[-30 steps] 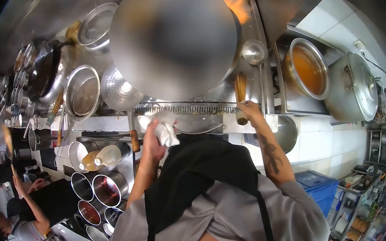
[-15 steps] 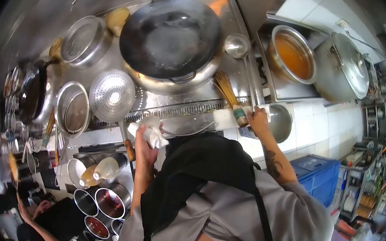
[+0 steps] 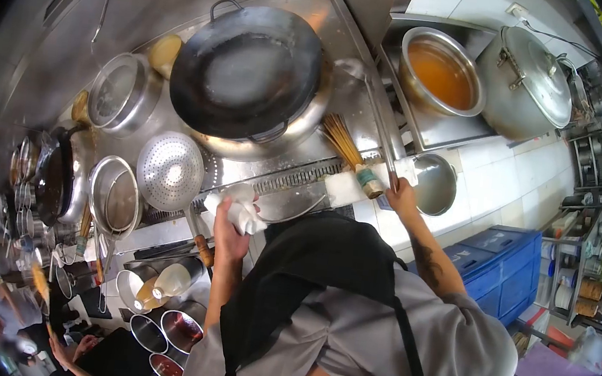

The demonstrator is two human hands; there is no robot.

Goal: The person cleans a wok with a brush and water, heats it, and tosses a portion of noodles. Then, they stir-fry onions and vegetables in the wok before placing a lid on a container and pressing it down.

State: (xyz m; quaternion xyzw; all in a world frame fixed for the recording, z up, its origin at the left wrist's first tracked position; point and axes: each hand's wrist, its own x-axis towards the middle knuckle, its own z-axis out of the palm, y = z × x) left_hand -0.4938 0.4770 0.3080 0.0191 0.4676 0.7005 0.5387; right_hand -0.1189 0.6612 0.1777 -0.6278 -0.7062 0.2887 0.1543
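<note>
My left hand (image 3: 231, 233) is closed around a crumpled white cloth (image 3: 244, 216) at the near edge of the stove. In my right hand (image 3: 402, 195) is the end of a long-handled ladle (image 3: 378, 118). Its bowl points away from me, edge-on and blurred, just right of the wok. The dark wok (image 3: 244, 70) rests on the burner with a dull sheen inside, and neither hand touches it. Beside the right hand lies a bamboo brush (image 3: 348, 149) with a green-wrapped end, next to a folded white cloth (image 3: 342, 189).
A perforated skimmer (image 3: 170, 171) lies left of my left hand, near a strainer over a pot (image 3: 116, 197). Right of the stove stand a pot of orange liquid (image 3: 443, 76) and a lidded pot (image 3: 524, 87). Another person's arm (image 3: 66, 358) shows at lower left.
The ladle's bowl has turned from facing up to edge-on. My right hand has shifted only slightly, and the left still grips the cloth. The whole view has tilted a little.
</note>
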